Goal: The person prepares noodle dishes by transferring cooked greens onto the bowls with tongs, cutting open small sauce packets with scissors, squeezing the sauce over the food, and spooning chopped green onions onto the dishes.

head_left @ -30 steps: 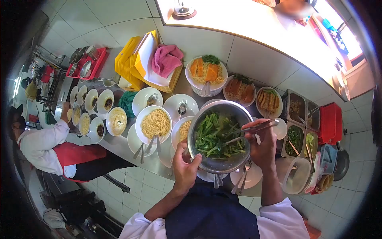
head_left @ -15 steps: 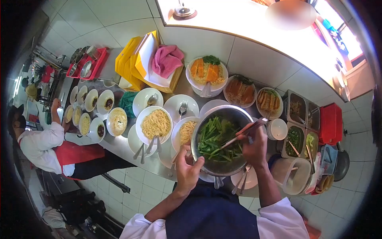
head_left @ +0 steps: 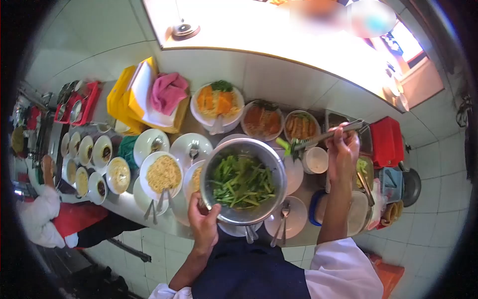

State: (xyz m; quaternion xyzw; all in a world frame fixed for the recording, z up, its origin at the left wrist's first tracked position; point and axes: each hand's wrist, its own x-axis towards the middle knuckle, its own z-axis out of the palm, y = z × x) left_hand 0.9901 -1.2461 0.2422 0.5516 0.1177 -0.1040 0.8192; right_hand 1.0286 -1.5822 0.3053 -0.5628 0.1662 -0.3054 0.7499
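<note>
Hands apart, a cook grips the rim of a steel bowl (head_left: pixel 243 181) of cut greens (head_left: pixel 241 182) above the plate-lined counter with the left hand (head_left: pixel 203 224), while the right (head_left: pixel 343 149) clasps what appear to be tongs (head_left: pixel 328 134) holding greens beside it.

The left hand (head_left: pixel 203 224) is low and near the body, in a firm grip, thumb (head_left: pixel 214 213) on top and pointing up, with the other fingers mostly hidden. The left forearm (head_left: pixel 191 265) slants up and inward to it. The right hand (head_left: pixel 344 149) is higher and well apart from the left, its fingers bent in a closed grip. The right forearm (head_left: pixel 336 209) rises almost straight, bare below the elbow.
</note>
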